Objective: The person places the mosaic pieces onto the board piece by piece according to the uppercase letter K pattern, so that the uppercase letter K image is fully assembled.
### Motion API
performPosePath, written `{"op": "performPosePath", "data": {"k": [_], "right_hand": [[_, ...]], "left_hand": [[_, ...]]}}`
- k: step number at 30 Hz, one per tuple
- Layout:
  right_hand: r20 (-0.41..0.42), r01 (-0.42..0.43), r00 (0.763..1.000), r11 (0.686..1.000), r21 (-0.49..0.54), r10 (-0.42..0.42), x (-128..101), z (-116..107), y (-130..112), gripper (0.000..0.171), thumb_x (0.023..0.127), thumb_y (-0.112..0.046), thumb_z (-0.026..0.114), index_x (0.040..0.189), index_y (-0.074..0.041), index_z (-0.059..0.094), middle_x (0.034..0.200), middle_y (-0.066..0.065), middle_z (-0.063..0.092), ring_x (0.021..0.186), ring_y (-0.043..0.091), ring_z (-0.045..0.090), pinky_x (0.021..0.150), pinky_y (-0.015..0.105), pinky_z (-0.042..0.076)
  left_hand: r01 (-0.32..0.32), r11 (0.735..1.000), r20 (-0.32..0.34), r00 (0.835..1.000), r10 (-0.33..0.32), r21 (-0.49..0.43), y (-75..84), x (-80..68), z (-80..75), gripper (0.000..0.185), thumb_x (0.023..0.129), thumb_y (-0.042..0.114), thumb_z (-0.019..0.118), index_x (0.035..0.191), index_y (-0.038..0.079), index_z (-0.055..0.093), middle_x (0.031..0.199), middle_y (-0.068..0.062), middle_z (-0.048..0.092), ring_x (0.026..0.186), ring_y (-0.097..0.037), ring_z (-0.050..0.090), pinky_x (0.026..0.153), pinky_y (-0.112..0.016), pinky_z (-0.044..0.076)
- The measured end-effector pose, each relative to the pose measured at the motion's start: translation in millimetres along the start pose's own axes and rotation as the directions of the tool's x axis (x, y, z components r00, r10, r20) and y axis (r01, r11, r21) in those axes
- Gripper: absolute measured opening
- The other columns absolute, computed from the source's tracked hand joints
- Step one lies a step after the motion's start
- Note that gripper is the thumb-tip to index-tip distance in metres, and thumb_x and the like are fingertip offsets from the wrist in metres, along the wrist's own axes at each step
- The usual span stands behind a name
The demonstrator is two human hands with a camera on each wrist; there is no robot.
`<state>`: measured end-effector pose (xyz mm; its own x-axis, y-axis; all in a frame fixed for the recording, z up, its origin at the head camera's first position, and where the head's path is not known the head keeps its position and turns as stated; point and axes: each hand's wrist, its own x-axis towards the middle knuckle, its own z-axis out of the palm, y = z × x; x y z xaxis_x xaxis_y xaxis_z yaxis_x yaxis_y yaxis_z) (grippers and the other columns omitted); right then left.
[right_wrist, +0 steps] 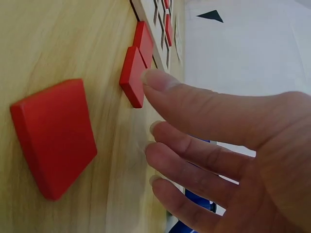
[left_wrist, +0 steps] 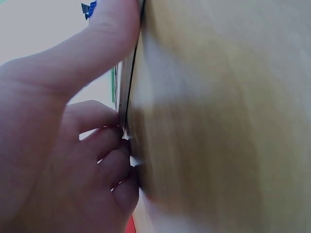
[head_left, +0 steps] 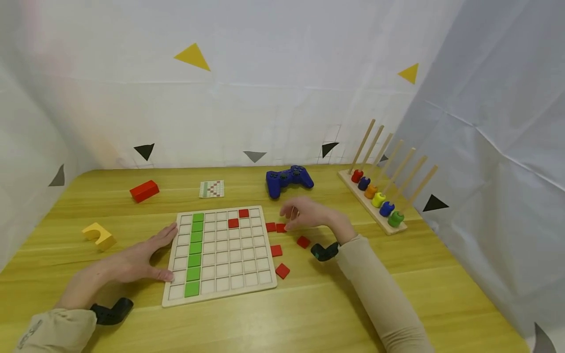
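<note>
A wooden grid board (head_left: 222,250) lies flat on the table, with a column of green square tiles (head_left: 194,247) on its left and two red tiles (head_left: 233,223) in its upper right cells. My left hand (head_left: 141,257) rests at the board's left edge, thumb on the lower corner area and fingers spread along the side. Just right of the board, my right hand (head_left: 305,212) hovers over loose red tiles (head_left: 276,250). In the right wrist view its thumb overlaps one red tile (right_wrist: 132,80), and the loosely bent fingers hold nothing. Another red tile (right_wrist: 56,138) lies nearer.
Behind the board are a small pattern card (head_left: 212,189) and a blue game controller (head_left: 289,180). A red block (head_left: 144,191) and a yellow arch block (head_left: 99,236) lie at left. On the right stands a wooden peg rack (head_left: 372,203) with coloured beads.
</note>
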<state>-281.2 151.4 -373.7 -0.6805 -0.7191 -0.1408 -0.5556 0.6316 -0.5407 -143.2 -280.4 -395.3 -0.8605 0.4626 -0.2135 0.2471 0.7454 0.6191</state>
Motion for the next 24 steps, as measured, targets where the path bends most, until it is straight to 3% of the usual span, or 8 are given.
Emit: {"op": "performPosePath", "data": {"k": [12,24], "right_hand": [[0.002,-0.04,0.999,0.991,-0.126,0.041,3.5,5.9,-5.4,0.031,0.082,-0.024,0.084,0.107,-0.011,0.072,0.101,0.001,0.069,0.089,0.014,0.06,0.083,0.03,0.051],[-0.011,-0.03,1.0,0.992,-0.126,0.029,2.9,7.5,-9.0,0.022,0.085,-0.018,0.081,0.103,-0.009,0.072,0.098,0.002,0.069,0.085,0.012,0.06,0.079,0.026,0.052]], "left_hand": [[-0.018,1.0,-0.014,1.0,0.019,0.01,-1.5,1.1,0.6,0.116,0.078,0.052,0.079,0.159,0.0,0.014,0.165,-0.026,0.003,0.146,-0.057,0.009,0.112,-0.074,0.014],[-0.025,1.0,-0.015,1.0,0.025,-0.005,-0.2,0.8,0.8,0.117,0.077,0.05,0.079,0.159,-0.001,0.014,0.165,-0.027,0.002,0.146,-0.057,0.008,0.112,-0.073,0.014]]}}
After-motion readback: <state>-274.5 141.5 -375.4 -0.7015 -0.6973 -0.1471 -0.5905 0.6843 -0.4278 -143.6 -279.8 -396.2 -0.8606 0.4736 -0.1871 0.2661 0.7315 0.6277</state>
